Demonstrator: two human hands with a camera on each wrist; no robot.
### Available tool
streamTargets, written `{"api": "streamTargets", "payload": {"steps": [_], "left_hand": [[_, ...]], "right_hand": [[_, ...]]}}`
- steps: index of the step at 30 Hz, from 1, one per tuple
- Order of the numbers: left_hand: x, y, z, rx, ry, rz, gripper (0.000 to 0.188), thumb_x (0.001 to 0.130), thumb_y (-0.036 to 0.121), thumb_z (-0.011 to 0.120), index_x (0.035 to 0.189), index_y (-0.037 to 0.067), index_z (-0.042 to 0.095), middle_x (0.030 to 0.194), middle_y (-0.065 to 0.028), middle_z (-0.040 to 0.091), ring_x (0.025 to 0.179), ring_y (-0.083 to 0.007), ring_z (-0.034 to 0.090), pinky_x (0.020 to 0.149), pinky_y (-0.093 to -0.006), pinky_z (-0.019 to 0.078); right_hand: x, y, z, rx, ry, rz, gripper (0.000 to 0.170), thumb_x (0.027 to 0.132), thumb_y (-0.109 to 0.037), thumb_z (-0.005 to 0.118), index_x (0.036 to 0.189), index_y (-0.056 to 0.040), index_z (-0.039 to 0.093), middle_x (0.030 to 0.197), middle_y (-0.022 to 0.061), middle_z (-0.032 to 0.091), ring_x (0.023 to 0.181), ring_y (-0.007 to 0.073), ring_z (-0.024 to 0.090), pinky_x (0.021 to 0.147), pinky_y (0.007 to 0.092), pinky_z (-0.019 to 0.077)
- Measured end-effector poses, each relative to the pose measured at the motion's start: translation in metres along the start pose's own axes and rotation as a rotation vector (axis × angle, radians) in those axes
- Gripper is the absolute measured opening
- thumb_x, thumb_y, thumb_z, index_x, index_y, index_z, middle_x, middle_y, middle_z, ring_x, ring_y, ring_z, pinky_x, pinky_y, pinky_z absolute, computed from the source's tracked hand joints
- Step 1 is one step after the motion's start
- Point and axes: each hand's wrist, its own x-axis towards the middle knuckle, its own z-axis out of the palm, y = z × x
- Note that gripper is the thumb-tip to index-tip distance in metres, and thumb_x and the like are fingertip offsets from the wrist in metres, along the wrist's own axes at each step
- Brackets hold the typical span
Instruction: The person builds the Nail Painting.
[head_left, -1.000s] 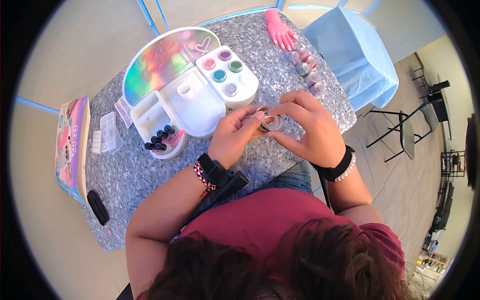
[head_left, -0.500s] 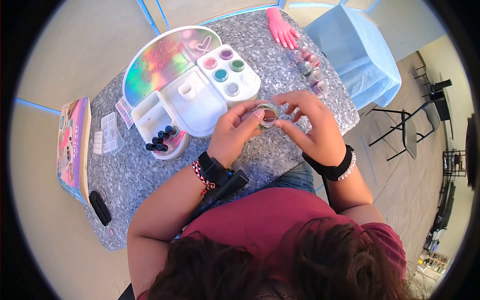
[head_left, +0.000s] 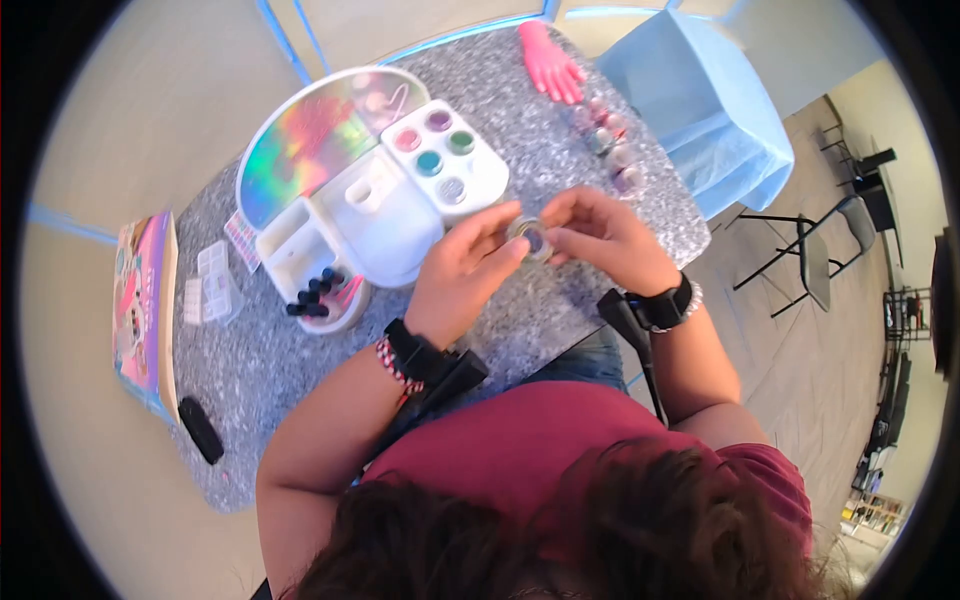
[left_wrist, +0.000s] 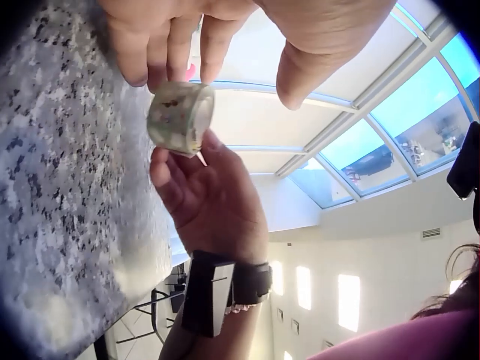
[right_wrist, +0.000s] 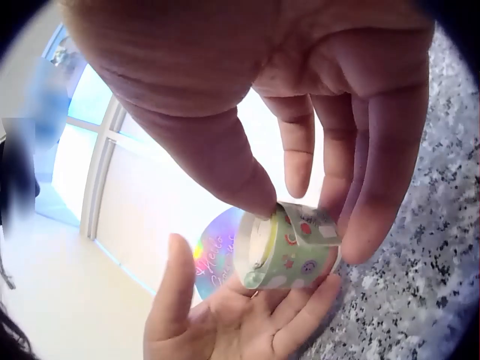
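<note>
A small roll of light green tape printed with little coloured pictures [right_wrist: 304,259] is between my two hands above the table; the loose end of its strip lifts slightly. My right hand [head_left: 615,240] pinches the roll with thumb and fingers, the thumb tip at its edge in the right wrist view. Beside it, my left hand [head_left: 470,265] has its fingers reaching under and against the roll. The left thumb [left_wrist: 300,75] stands apart from the roll in both wrist views. In the head view the roll [head_left: 533,240] shows its open ring end.
A white organiser [head_left: 390,215] with a shiny backboard holds glitter pots [head_left: 428,162] and black-capped bottles [head_left: 315,293]. A pink practice hand [head_left: 550,65] and several clear jars [head_left: 612,145] lie at the back right. At left are a box [head_left: 140,305], plastic cases [head_left: 215,280] and a black pouch [head_left: 201,430].
My right hand was apart from the roll half a second ago; its fingers and thumb have closed onto it. The left hand stays beside the roll. The head view has shifted slightly.
</note>
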Motion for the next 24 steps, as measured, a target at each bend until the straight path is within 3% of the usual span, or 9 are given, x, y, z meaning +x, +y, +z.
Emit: {"api": "streamTargets", "payload": {"steps": [4,6,8,9,11,14,17,20,24], "left_hand": [[-0.001,0.006,-0.004,0.036,0.002,0.082,0.058,0.115,0.027,0.058,0.16,-0.007,0.045,0.167,-0.023,0.048,0.159,-0.0311,0.042,0.131,-0.0439,0.0313],[-0.002,0.016,-0.006,0.057,-0.027,0.093,0.058,0.116,0.028,0.057,0.16,-0.007,0.045,0.166,-0.0229,0.048,0.159,-0.0316,0.042,0.131,-0.0447,0.0315],[-0.006,0.027,-0.003,0.096,-0.026,0.08,0.055,0.117,0.029,0.053,0.159,-0.007,0.047,0.165,-0.0232,0.05,0.158,-0.0331,0.044,0.131,-0.0472,0.0321],[-0.007,0.031,-0.003,0.1,-0.029,0.085,0.055,0.117,0.029,0.053,0.159,-0.007,0.047,0.165,-0.0232,0.05,0.158,-0.0331,0.044,0.131,-0.0472,0.0321],[-0.008,0.037,-0.006,0.15,-0.054,0.159,0.05,0.118,0.025,0.051,0.155,-0.007,0.051,0.161,-0.0235,0.055,0.155,-0.0326,0.048,0.13,-0.047,0.0349],[-0.01,0.048,-0.005,0.185,-0.036,0.282,0.041,0.118,0.02,0.051,0.147,-0.008,0.057,0.151,-0.0225,0.064,0.147,-0.0307,0.056,0.126,-0.0464,0.0408],[-0.017,0.062,-0.005,0.234,-0.01,0.239,0.033,0.116,0.015,0.052,0.139,-0.007,0.063,0.14,-0.0202,0.071,0.139,-0.0277,0.064,0.122,-0.0445,0.0459],[-0.019,0.06,-0.008,0.28,0.021,0.237,0.029,0.115,0.012,0.053,0.134,-0.006,0.066,0.133,-0.018,0.075,0.129,-0.0248,0.069,0.117,-0.042,0.0496],[-0.021,0.056,-0.011,0.278,0.038,0.227,0.027,0.115,0.011,0.054,0.131,-0.006,0.067,0.13,-0.0169,0.075,0.124,-0.0225,0.07,0.114,-0.0396,0.0512]], "right_hand": [[0.009,0.011,-0.01,-0.002,-0.018,0.107,0.022,0.1,-0.008,0.079,0.118,-0.0001,0.069,0.107,0.0063,0.074,0.091,0.0126,0.072,0.082,0.0292,0.0614],[0.012,0.002,-0.013,-0.059,-0.018,0.112,0.02,0.099,-0.01,0.08,0.114,-0.0003,0.072,0.102,0.006,0.075,0.09,0.0125,0.072,0.081,0.0298,0.0608],[0.011,-0.01,-0.013,-0.528,0.027,-0.023,0.02,0.096,-0.019,0.083,0.106,-0.002,0.076,0.093,0.0069,0.076,0.086,0.0152,0.072,0.079,0.0334,0.0593],[0.013,-0.016,-0.017,-0.528,0.031,-0.029,0.02,0.096,-0.019,0.083,0.106,-0.002,0.076,0.093,0.0069,0.076,0.086,0.0152,0.072,0.079,0.0334,0.0593],[0.022,-0.031,-0.035,-0.743,0.21,-0.191,0.021,0.095,-0.019,0.083,0.111,-0.0051,0.078,0.098,0.0051,0.077,0.089,0.0146,0.07,0.081,0.0346,0.0571],[0.04,-0.042,-0.073,-0.985,0.547,-0.257,0.019,0.093,-0.013,0.081,0.111,-0.0059,0.078,0.111,0.0114,0.078,0.095,0.0263,0.074,0.086,0.0407,0.0584],[0.066,-0.031,-0.128,-1.132,0.525,-0.191,0.024,0.091,-0.013,0.078,0.114,-0.0088,0.079,0.118,0.0178,0.077,0.11,0.0357,0.073,0.095,0.0471,0.0575],[0.079,-0.026,-0.151,-1.171,0.359,-0.187,0.024,0.088,-0.01,0.077,0.112,-0.0119,0.081,0.119,0.0166,0.077,0.115,0.035,0.072,0.097,0.0469,0.0571],[0.082,-0.026,-0.15,-1.092,0.332,-0.135,0.02,0.087,-0.008,0.076,0.106,-0.013,0.082,0.114,0.016,0.079,0.111,0.0334,0.074,0.095,0.0463,0.0581]]}}
